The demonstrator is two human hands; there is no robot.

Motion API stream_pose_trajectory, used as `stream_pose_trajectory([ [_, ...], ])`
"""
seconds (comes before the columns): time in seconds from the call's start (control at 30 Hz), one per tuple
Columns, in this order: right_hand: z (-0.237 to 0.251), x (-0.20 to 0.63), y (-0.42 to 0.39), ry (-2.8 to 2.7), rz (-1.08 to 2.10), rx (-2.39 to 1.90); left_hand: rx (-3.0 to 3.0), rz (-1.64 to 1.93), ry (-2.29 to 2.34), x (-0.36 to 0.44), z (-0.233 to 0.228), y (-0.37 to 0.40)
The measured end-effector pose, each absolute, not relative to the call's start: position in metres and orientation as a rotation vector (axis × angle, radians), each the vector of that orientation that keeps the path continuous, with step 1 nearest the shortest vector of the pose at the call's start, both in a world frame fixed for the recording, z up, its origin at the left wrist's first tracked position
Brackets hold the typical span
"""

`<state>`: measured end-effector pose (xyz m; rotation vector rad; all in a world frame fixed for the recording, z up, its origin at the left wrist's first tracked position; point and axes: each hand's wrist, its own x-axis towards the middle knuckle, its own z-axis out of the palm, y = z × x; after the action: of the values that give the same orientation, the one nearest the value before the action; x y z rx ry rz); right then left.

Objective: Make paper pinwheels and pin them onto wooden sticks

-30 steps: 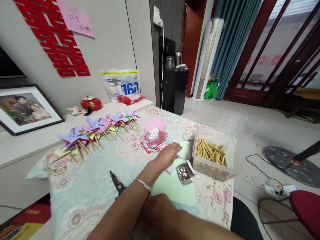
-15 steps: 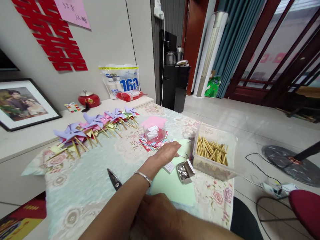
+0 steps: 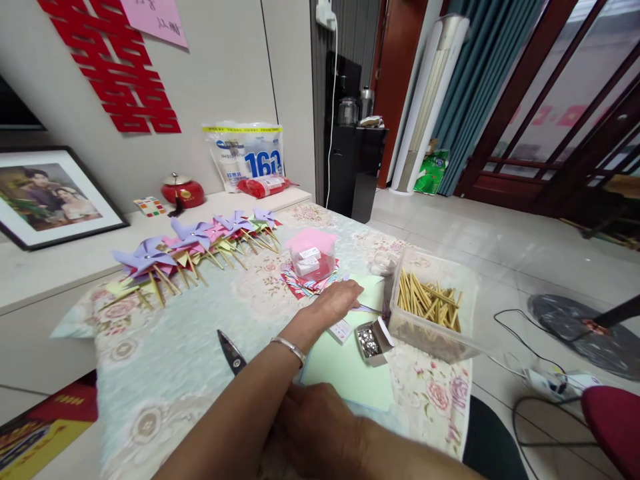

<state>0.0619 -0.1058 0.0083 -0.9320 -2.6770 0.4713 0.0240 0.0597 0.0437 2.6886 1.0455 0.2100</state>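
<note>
Scissors [image 3: 231, 351] half-hidden by forearm; left hand [image 3: 334, 304] flat on green paper [image 3: 350, 367]; right hand's [image 3: 320, 433] grip unclear.

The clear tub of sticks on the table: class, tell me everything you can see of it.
The clear tub is a rectangular, see-through container that looks like plastic, with no lid on it. It stands upright near the right edge of the flowered tablecloth. Inside lies a loose heap of thin tan sticks, apparently wooden, crossing at angles. A small open box of metal pins sits just to its left, beside a pale green sheet. No hand touches it; the left hand rests nearby on the paper.
</note>
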Motion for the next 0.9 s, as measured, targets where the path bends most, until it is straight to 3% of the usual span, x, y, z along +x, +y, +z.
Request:
stream_pose_trajectory([
  [0.9, -0.008, 0.059, -0.105, -2.704, 0.47, -0.941, 2.602, 0.683, 1.294, 0.026, 0.049, 0.054],
])
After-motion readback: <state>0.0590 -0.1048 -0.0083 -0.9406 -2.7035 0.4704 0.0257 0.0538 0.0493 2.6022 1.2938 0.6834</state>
